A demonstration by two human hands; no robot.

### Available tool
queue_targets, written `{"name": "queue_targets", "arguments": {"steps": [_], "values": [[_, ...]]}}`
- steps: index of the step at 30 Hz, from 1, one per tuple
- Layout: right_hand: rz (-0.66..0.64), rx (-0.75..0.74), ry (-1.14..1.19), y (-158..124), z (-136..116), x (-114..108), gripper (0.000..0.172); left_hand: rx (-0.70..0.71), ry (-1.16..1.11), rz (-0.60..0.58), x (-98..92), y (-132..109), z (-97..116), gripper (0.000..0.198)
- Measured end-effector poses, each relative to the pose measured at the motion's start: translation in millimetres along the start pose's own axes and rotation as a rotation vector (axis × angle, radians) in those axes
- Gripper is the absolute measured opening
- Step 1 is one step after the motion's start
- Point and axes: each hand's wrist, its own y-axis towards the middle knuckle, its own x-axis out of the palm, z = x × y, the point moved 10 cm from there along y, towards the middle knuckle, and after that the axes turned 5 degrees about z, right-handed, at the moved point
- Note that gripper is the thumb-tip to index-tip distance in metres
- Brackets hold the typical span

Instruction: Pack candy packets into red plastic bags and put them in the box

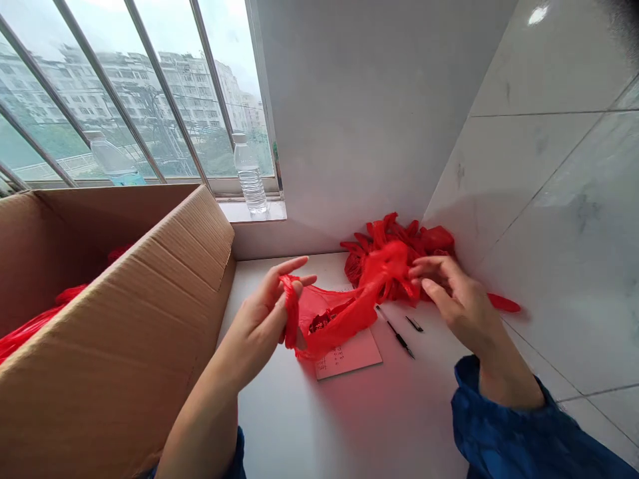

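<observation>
My left hand grips the twisted handle of a thin red plastic bag, with the red loop passing round its fingers. Stretched out to the right, the bag reaches toward the red pile, and a dark printed patch shows inside it. My right hand is beside the bag's far end, its thumb and fingers apart at the edge of the red plastic. Whether the fingertips touch it is hard to see. Under the bag lies a notebook or paper sheet with handwriting, partly covered.
A heap of red bags lies against the wall in the corner. A black pen and its cap rest on the white table. An open cardboard box with red bags inside stands left. One water bottle is on the windowsill.
</observation>
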Motion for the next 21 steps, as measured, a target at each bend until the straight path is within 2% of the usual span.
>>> {"name": "queue_targets", "arguments": {"steps": [2,3,4,5,7,9,11,12,14,15,17,18,19,21], "values": [[0.221,-0.208,-0.008,-19,-43,-22,0.035,-0.020,0.089,-0.086,10.2,-9,0,0.054],[0.305,-0.327,0.006,-32,-65,-26,0.035,-0.025,0.113,-0.129,15.3,-14,1,0.054],[0.316,-0.452,0.018,-44,-85,-20,0.035,-0.026,0.129,-0.169,19.8,-19,2,0.055],[0.246,-0.574,0.035,-55,-102,-5,0.034,-0.022,0.136,-0.203,23.5,-23,4,0.055],[-0.101,-0.658,0.011,-66,-114,52,0.029,-0.006,0.154,-0.259,28.0,-32,10,0.057],[-0.421,-0.613,-0.148,-74,-99,107,0.022,0.017,0.204,-0.277,27.4,-37,15,0.059],[-0.595,-0.408,-0.502,-71,-57,139,0.027,0.059,0.302,-0.254,22.8,-40,20,0.062],[-0.631,-0.284,-0.687,-69,-34,142,0.026,0.087,0.353,-0.236,20.7,-40,22,0.063],[-0.632,-0.099,-0.952,-67,-4,131,0.013,0.137,0.423,-0.205,18.8,-41,25,0.064],[-0.617,-0.064,-1.015,-68,2,124,0.025,0.152,0.440,-0.200,19.6,-41,26,0.063],[-0.589,-0.083,-1.036,-71,2,116,0.064,0.171,0.453,-0.202,22.9,-41,27,0.062],[-0.578,-0.100,-1.029,-72,0,113,0.078,0.182,0.460,-0.203,24.6,-41,28,0.061],[-0.567,-0.113,-1.021,-73,-1,110,0.087,0.190,0.471,-0.203,25.8,-41,28,0.061],[-0.544,-0.135,-1.003,-74,-3,105,0.095,0.204,0.504,-0.194,25.8,-41,29,0.061]]}}
